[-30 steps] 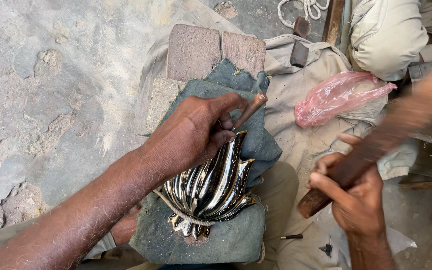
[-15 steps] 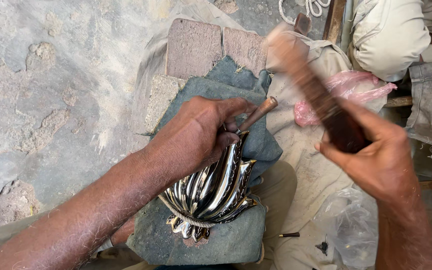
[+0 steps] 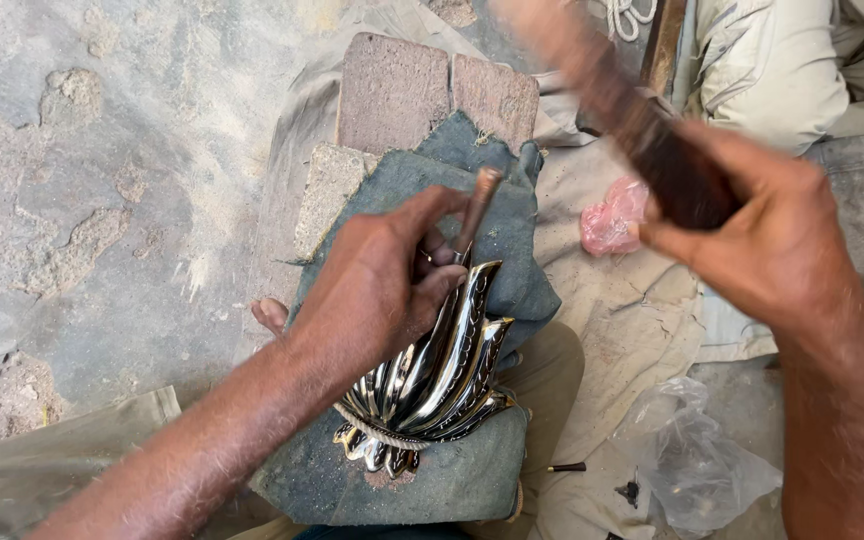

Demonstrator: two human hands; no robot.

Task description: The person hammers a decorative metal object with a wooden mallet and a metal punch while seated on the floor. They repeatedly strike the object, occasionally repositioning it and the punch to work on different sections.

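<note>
On the blue-grey cloth pad (image 3: 472, 480), centre of view, lies a shiny fluted metal piece (image 3: 432, 385), silver w/ brassy edges, ribs fanning up to pointed tips. Left hand (image 3: 382, 285) rests on its upper part, fingers curled narrow round a thin rod-like punch (image 3: 479, 205); punch is tilted, top end up & to the right, lower end hidden behind the fingers, approx. at the tips of the ribs. Right hand (image 3: 767, 235) is up at right, well apart from the piece, closed tight on a dark wooden mallet handle (image 3: 642, 125); handle is motion-blurred, its head end toward top of frame, can't tell the shape.

Pad sits over two reddish bricks (image 3: 432, 90) & a paler stone block (image 3: 330, 190) at its upper left corner. Beige sheet (image 3: 632, 330) spreads under the lot to the right. Pink plastic bag (image 3: 610, 218) lies on the sheet just below the mallet hand; clear plastic bag (image 3: 697, 465) lower right. Small dark nail-like bit (image 3: 564, 467) near the pad's lower right edge. Rough grey stone ground (image 3: 102, 200) on the left. Another person's pale sleeve (image 3: 767, 65) at top right.
</note>
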